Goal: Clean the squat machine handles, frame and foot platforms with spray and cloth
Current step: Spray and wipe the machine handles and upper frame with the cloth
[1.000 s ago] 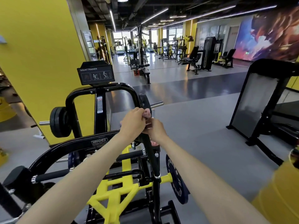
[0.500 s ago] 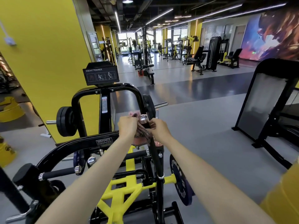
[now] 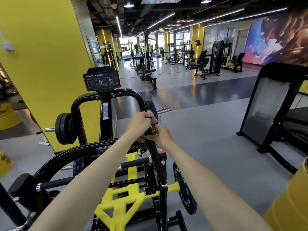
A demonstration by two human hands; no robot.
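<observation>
Head view, looking forward and down over a squat machine. Two bare forearms reach in from the near corners and meet at centre. Nearest part is the yellow frame (image 3: 121,200), painted steel with triangular webs and a glossy finish, low between the arms. Left of it is a side handle (image 3: 56,183), a horizontal bar with a black matte foam sleeve and a chrome end cap. Right of the yellow frame hangs a blue weight plate (image 3: 184,189), a round disc seen edge-on.

The upright handle (image 3: 158,162) is a slim black round tube with a chrome collar low down. It rises at centre and tilts slightly left toward its top. Right hand (image 3: 160,136) is curled around the tube just under its top. Left hand (image 3: 139,122) is fisted over the top end, clutching the cloth (image 3: 150,114). The cloth is pink and fuzzy, bunched; more of it hangs under the fist against the tube. The tube's top is hidden by cloth and fingers.

Behind the hands stands the black hoop frame (image 3: 106,94), a glossy bent tube. Black plates (image 3: 65,129) sit on its left peg, and a "SQUAT TRAINER" sign (image 3: 102,79) is on top. A yellow pillar (image 3: 46,55) stands left. At right, well apart, is a tilted grey panel (image 3: 265,110) in a black frame. Far back are rows of gym machines (image 3: 208,62) on a shiny grey floor, and a wall mural (image 3: 280,39) far right.
</observation>
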